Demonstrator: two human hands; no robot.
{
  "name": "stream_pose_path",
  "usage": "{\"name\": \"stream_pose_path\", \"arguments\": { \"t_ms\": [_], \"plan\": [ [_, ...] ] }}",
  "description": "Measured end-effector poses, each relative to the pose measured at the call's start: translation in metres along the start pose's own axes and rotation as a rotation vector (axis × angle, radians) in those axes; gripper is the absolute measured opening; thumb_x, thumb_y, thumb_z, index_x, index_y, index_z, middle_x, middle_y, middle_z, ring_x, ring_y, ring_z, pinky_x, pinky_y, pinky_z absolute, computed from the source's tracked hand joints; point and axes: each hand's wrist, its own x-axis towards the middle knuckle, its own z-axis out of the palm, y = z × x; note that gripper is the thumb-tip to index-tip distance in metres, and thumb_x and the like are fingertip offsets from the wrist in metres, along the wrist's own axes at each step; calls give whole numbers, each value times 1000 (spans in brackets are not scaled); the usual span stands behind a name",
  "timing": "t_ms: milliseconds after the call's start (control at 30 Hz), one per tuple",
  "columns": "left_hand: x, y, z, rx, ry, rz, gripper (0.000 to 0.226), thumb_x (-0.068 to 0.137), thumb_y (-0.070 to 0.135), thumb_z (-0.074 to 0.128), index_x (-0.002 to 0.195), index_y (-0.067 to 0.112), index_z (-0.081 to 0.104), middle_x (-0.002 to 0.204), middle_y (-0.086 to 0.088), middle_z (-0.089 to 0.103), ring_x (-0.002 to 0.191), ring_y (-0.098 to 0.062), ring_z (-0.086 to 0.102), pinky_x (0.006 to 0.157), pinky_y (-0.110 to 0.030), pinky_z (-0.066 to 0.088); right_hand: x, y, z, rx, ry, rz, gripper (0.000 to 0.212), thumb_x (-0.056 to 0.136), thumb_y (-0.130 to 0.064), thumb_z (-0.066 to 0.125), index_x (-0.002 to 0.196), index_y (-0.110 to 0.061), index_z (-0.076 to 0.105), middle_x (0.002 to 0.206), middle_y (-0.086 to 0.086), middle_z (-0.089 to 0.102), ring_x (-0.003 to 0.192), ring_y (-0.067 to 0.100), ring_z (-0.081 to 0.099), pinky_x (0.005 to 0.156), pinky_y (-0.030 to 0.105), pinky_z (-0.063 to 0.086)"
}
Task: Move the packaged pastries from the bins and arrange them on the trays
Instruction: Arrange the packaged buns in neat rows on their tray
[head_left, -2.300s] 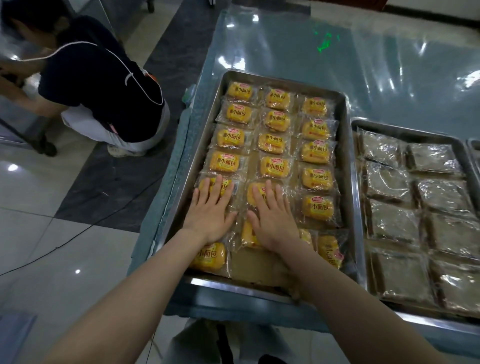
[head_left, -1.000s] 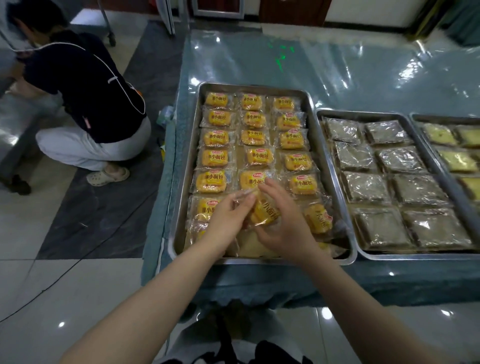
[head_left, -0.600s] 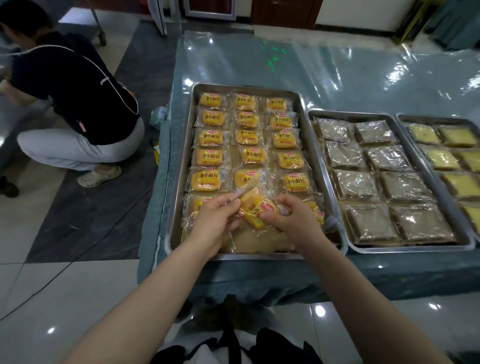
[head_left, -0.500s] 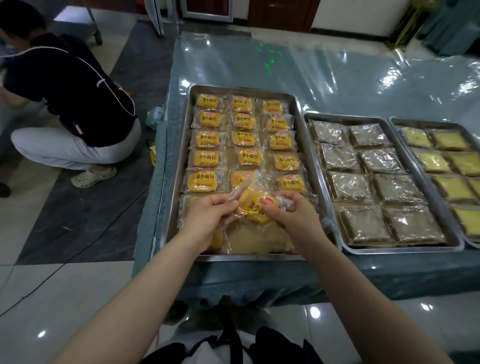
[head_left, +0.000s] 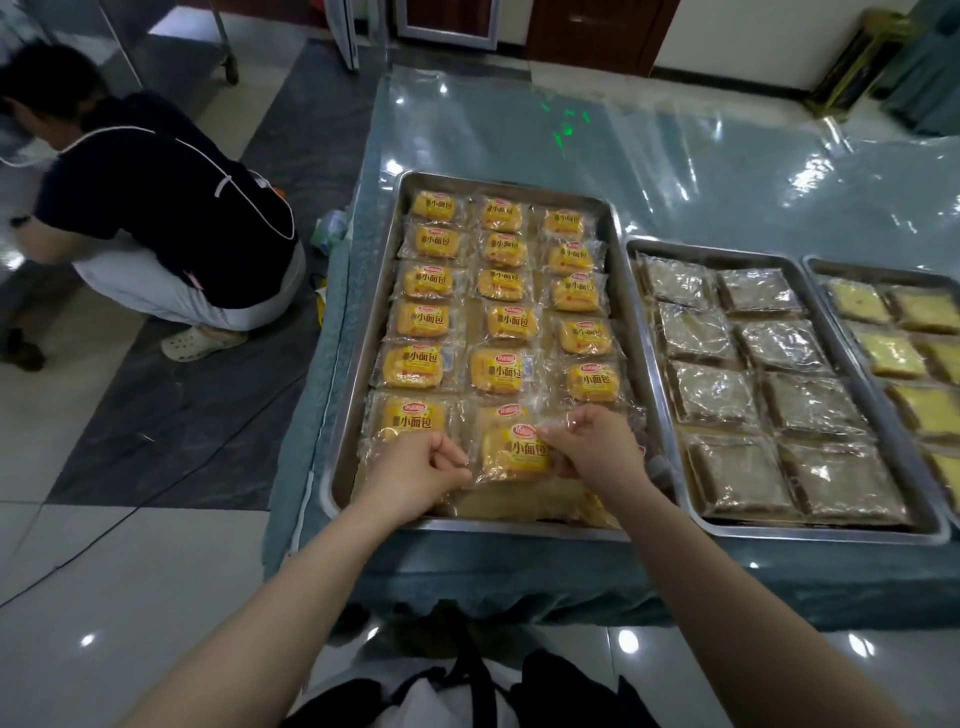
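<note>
Head camera view, looking down: a person's two bare hands hold one clear-wrapped yellow small-bread packet with a red logo (head_left: 514, 452) at the near end of a rectangular stainless-steel tray (head_left: 347, 395). The left hand (head_left: 415, 467) pinches the wrapper's left edge with curled fingers; the right hand (head_left: 592, 447) pinches the wrapper's upper right corner between thumb and fingers. The packet sits in the tray's middle column, its far edge overlapping the next packet behind it (head_left: 501, 411). Whether it touches the tray floor or is held just above it cannot be told.

Matching yellow bread packets (head_left: 501, 371) fill the rest of that tray in three columns running away from the camera.

Just beside it to the right, a second steel tray (head_left: 810, 531) holds two columns of brownish square pastries in crinkled clear wrap (head_left: 714, 392). A third steel tray (head_left: 883, 268) at the right edge holds pale yellow square cakes (head_left: 893, 356), only partly in view.

All three trays rest on a table covered in teal cloth under a glossy clear plastic sheet (head_left: 675, 156). On the tiled floor to the left, a second person in a dark top and white trousers (head_left: 166, 223) crouches, facing away from the table.
</note>
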Motion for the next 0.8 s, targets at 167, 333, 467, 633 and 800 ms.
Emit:
{"name": "stream_pose_path", "arguments": {
  "t_ms": [167,333,467,633,800],
  "plan": [
    [0,-8,18,339,194,274,28,84,23,67,109,30,58,105,18,56,94,3,52,77,-10,39,12,12,12,-288,-158,-15,21,79,-28,75,83,-12,62,62,-2,69,50,7,65,45,20,50],
    [22,-11,50,734,-24,432,71,92,43,49,148,31,7,152,9,-8,140,-13,-14,110,-36,-12,18,17,16,-263,-219,15,31,80,-47,70,81,-17,62,64,-3,70,58,11,68,55,26,57],
    [31,-20,59,887,-134,350,74,96,49,34,140,33,-23,149,2,-28,135,-18,-29,105,-39,-21,21,20,1,-235,-387,66,28,73,-24,80,89,-29,58,77,-4,71,67,7,69,60,24,56],
    [37,-18,59,911,-240,279,77,97,49,33,141,34,-28,145,2,-38,134,-21,-31,104,-39,-23,27,22,3,-364,-362,22,47,70,-9,80,103,-30,55,95,-3,64,85,16,64,73,32,56],
    [35,-13,60,934,-227,258,80,95,46,41,142,37,-23,146,2,-38,133,-20,-30,105,-43,-21,29,21,-5,-510,-390,-13,46,75,-10,69,109,-35,52,93,-7,60,78,7,59,57,20,47]
  ]
}}
